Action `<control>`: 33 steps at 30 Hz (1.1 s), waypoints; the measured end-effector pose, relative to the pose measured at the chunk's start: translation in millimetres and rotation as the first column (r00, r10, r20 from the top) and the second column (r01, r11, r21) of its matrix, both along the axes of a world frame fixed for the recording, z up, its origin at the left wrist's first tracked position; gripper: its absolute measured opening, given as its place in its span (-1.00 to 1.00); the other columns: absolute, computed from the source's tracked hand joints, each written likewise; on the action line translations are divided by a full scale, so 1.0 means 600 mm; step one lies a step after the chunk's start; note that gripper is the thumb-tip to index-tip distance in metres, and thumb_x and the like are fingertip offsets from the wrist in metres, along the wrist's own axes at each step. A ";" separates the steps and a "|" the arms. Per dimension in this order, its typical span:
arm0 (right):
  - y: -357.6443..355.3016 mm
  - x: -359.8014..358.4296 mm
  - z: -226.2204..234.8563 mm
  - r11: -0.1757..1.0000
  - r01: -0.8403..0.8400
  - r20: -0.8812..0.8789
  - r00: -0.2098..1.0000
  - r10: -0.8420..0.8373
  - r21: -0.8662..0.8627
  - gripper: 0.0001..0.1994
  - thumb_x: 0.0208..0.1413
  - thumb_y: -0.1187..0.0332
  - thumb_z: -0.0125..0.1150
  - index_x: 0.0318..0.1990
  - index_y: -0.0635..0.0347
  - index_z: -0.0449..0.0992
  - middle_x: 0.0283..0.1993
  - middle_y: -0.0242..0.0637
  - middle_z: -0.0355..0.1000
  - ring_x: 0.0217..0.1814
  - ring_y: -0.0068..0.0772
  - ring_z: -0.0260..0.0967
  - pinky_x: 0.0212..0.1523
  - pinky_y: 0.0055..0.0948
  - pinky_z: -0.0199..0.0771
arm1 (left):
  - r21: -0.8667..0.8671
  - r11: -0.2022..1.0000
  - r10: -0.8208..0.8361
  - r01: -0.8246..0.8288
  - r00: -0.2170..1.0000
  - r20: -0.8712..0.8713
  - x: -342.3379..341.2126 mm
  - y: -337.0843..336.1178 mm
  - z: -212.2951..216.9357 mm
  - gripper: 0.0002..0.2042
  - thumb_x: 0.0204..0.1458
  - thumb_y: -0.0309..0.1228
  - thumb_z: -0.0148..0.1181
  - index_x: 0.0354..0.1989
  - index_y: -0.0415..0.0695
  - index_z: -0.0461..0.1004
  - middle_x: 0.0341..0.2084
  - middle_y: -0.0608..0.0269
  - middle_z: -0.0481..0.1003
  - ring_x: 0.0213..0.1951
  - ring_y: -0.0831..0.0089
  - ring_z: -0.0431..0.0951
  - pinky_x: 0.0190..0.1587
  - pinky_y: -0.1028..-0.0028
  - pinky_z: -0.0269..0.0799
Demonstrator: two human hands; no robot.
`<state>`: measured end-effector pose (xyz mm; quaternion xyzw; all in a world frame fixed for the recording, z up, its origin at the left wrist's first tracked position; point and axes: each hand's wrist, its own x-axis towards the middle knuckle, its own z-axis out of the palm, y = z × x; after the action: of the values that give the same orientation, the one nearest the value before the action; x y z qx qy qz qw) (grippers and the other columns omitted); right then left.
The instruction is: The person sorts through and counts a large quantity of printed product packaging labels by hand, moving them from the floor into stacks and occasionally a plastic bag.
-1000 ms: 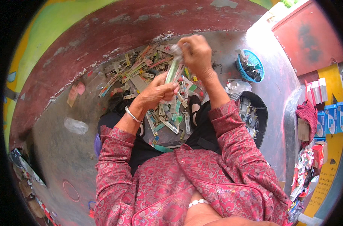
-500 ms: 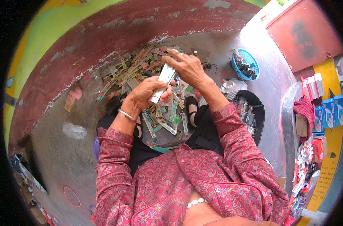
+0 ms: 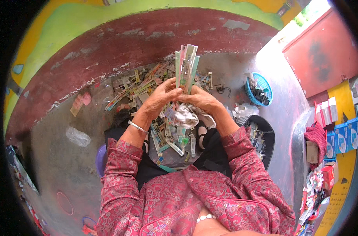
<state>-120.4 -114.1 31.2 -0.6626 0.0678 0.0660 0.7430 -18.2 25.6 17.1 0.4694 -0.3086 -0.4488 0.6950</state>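
Upright between both hands stands a small bundle of long, narrow, flat plastic packets (image 3: 186, 65), clear with green and pink parts, spread slightly at the top. My left hand (image 3: 163, 96), with a bangle at the wrist, is closed round its lower end from the left. On the other side my right hand (image 3: 204, 100) grips the same end. Below the fingers hangs a crumpled whitish cloth or wrapping (image 3: 186, 116); which hand holds it cannot be made out. Beneath and beyond lies a loose pile of similar packets (image 3: 147, 80) on the floor, between and past my feet.
At my right sits a black tub (image 3: 267, 137) with packets inside, beside a clear plastic bag (image 3: 245, 111). Farther right is a blue basket (image 3: 270, 88) holding dark items. Another crumpled clear bag (image 3: 77, 136) and a purple container (image 3: 101, 159) are at left. Blue boxes (image 3: 349, 135) line the right.
The bundle has swung from a slant to upright, its tops spread apart. My right hand has come down to its lower end. The crumpled whitish material now shows below my hands.
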 end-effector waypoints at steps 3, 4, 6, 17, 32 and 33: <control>-0.002 0.006 -0.019 0.992 -0.117 -0.029 0.993 0.118 0.035 -0.69 0.02 0.33 0.11 -0.09 0.27 0.38 -0.17 -0.37 0.36 -0.13 -0.58 0.27 -0.08 -0.53 0.24 | 0.028 0.986 -0.162 0.166 0.980 -0.111 0.000 -0.006 -0.001 -0.50 -0.04 -0.19 0.11 0.05 -0.20 0.24 -0.25 0.28 0.42 -0.25 0.57 0.40 -0.26 0.57 0.34; 0.003 0.008 -0.020 0.985 -0.162 -0.026 0.986 0.164 0.054 -0.70 0.02 0.33 0.11 -0.10 0.28 0.38 -0.18 -0.37 0.36 -0.13 -0.59 0.26 -0.08 -0.53 0.24 | 0.059 0.971 -0.221 0.233 0.962 -0.161 0.001 -0.004 -0.004 -0.50 -0.04 -0.19 0.11 0.04 -0.20 0.26 -0.25 0.27 0.42 -0.26 0.57 0.42 -0.28 0.59 0.35; 0.016 0.005 -0.014 0.992 -0.111 -0.091 0.989 0.115 0.052 -0.67 -0.02 0.30 0.15 -0.13 0.30 0.38 -0.19 -0.38 0.36 -0.13 -0.59 0.26 -0.09 -0.55 0.22 | -0.002 0.976 -0.213 0.217 0.958 -0.189 -0.013 -0.006 -0.007 -0.57 0.03 -0.19 0.00 0.02 -0.21 0.29 -0.22 0.21 0.42 -0.27 0.54 0.44 -0.26 0.59 0.38; -0.001 -0.009 0.000 0.993 -0.108 -0.130 0.987 0.100 -0.056 -0.65 -0.03 0.16 0.15 -0.30 0.35 0.45 -0.39 -0.42 0.38 -0.32 -0.58 0.25 -0.24 -0.56 0.23 | -0.066 0.996 -0.075 0.054 0.929 -0.361 -0.001 -0.007 -0.009 -0.68 0.14 -0.23 -0.17 -0.21 -0.25 0.36 0.09 0.11 0.17 -0.06 0.37 0.38 -0.02 0.37 0.31; -0.020 0.037 0.011 0.216 0.804 0.811 0.580 -0.083 -0.553 -0.90 -0.10 0.41 0.17 -0.43 0.19 0.39 -0.46 -0.17 0.32 -0.46 -0.14 0.32 -0.44 -0.32 0.32 | 0.203 0.913 -0.285 0.354 0.910 -0.302 -0.045 -0.004 0.004 -0.74 0.01 -0.41 -0.05 -0.18 -0.33 0.34 -0.72 0.36 0.29 -0.80 0.72 0.11 -0.77 0.69 -0.03; -0.039 0.035 0.014 0.179 0.803 0.796 0.592 -0.125 -0.568 -0.90 -0.06 0.40 0.14 -0.41 0.19 0.40 -0.44 -0.18 0.33 -0.44 -0.16 0.35 -0.41 -0.33 0.33 | 0.220 0.897 -0.316 0.384 0.904 -0.289 -0.046 -0.003 0.006 -0.72 0.01 -0.41 -0.05 -0.15 -0.34 0.33 -0.72 0.35 0.29 -0.81 0.73 0.10 -0.78 0.69 -0.05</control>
<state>-99.3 -137.4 39.6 -0.8718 0.0734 -0.4405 0.2013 -45.7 23.7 20.9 0.4371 -0.2356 -0.6600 0.5638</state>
